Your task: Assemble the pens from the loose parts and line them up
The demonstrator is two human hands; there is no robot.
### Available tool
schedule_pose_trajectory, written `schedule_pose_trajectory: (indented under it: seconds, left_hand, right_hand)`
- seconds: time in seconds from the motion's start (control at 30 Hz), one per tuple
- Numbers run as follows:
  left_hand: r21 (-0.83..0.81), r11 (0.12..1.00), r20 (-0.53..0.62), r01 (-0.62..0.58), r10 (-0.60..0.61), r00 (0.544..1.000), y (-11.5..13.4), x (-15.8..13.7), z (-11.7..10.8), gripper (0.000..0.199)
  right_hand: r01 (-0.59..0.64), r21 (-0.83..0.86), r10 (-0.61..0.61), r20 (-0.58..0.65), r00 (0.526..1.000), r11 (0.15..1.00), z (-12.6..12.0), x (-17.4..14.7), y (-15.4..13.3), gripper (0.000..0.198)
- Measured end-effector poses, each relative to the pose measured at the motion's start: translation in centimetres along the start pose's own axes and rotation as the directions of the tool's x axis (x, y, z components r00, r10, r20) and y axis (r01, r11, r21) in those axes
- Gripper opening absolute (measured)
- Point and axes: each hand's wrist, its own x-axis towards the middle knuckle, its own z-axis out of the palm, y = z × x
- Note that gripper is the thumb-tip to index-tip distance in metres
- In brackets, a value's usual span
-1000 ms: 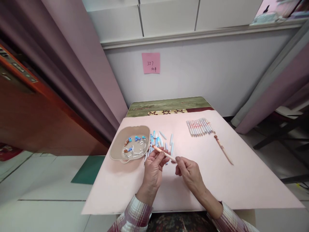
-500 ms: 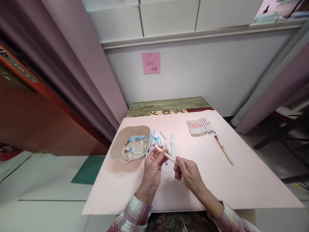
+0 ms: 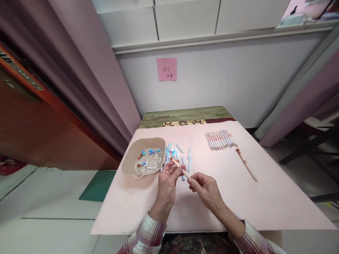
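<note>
Between both hands, above the table, is a pale peach pen [image 3: 177,163] with a brown end pointing up and left. My left hand [image 3: 168,177] pinches it around its middle with thumb and fingers. At the lower right end, my right hand [image 3: 204,187] grips the pen between thumb and fingertips, which cover its tip. Just beyond my left hand lie loose blue and white pen parts [image 3: 173,151]. A beige basin [image 3: 127,169] stands left of them, with small blue and brown pieces [image 3: 152,151] and short clear and white bits inside.
A row of finished-looking pens [image 3: 219,139] lies at the far right of the pink-covered table [image 3: 238,208]. Near it, one pen [image 3: 246,164] with a brown top lies diagonally. A pink note [image 3: 166,69] is stuck on the wall behind.
My right hand has moved slightly left along the pen, closer to my left hand, and its grip has shifted. The left hand keeps its hold.
</note>
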Motion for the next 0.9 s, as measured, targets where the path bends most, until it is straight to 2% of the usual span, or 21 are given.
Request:
schedule_pose_trajectory:
  seconds: [0.07, 0.13, 0.33, 0.47, 0.53, 0.6, 0.7, 0.77, 0.8, 0.83, 0.9]
  left_hand:
    - [0.007, 1.0, 0.004, -0.002, 0.002, 1.0, 0.0, 0.0, 0.0, 0.044]
    - [0.012, 1.0, -0.004, -0.005, 0.005, 1.0, 0.0, 0.1, -0.1, 0.045]
    - [0.065, 0.998, -0.071, -0.02, 0.024, 0.997, -0.8, 0.1, 0.1, 0.042]
    - [0.158, 0.987, -0.034, -0.034, 0.04, 0.999, -1.5, -0.1, 0.4, 0.037]
    - [0.252, 0.964, -0.011, -0.083, 0.089, 0.996, -1.0, -0.1, 0.4, 0.035]
    - [0.358, 0.914, -0.001, -0.192, 0.206, 0.979, 0.5, 0.3, -0.2, 0.031]
    - [0.543, 0.757, -0.023, -0.362, 0.445, 0.895, 4.6, 2.0, -2.2, 0.022]
    - [0.714, 0.592, -0.017, -0.374, 0.548, 0.836, 8.0, 3.7, -4.3, 0.02]
    - [0.806, 0.492, -0.011, -0.329, 0.568, 0.823, 9.6, 4.6, -5.5, 0.018]
    - [0.893, 0.365, 0.013, -0.261, 0.561, 0.828, 11.1, 5.5, -6.6, 0.016]
    - [0.994, 0.069, 0.038, -0.081, 0.477, 0.878, 13.2, 7.2, -8.8, 0.01]
  right_hand:
    - [-0.042, 0.096, 0.035, 0.069, 0.997, 0.994, 0.1, 0.2, 0.5, 0.037]
    - [-0.049, 0.118, 0.037, 0.098, 0.995, 0.992, 0.1, 0.3, 0.8, 0.038]
    - [0.066, 0.034, -0.066, 0.012, 0.998, 0.997, 0.0, 0.9, 1.0, 0.029]
    - [0.058, 0.024, -0.058, 0.029, 0.998, 0.998, -0.6, 1.8, 1.4, 0.029]
    - [0.041, 0.08, -0.041, 0.0, 0.999, 0.996, -1.2, 2.4, 2.0, 0.033]
    - [0.035, 0.134, -0.027, -0.061, 0.998, 0.99, -1.9, 3.1, 2.8, 0.034]
    - [0.038, 0.143, -0.013, -0.175, 0.984, 0.989, -2.6, 3.8, 4.2, 0.034]
    - [0.029, 0.144, 0.003, -0.219, 0.976, 0.989, -2.8, 3.9, 5.0, 0.036]
    - [0.023, 0.147, 0.011, -0.227, 0.974, 0.989, -2.8, 3.9, 5.3, 0.036]
    - [0.017, 0.149, 0.018, -0.229, 0.973, 0.989, -2.8, 3.9, 5.5, 0.037]
    - [0.009, 0.152, 0.026, -0.229, 0.973, 0.988, -2.7, 3.8, 5.6, 0.037]
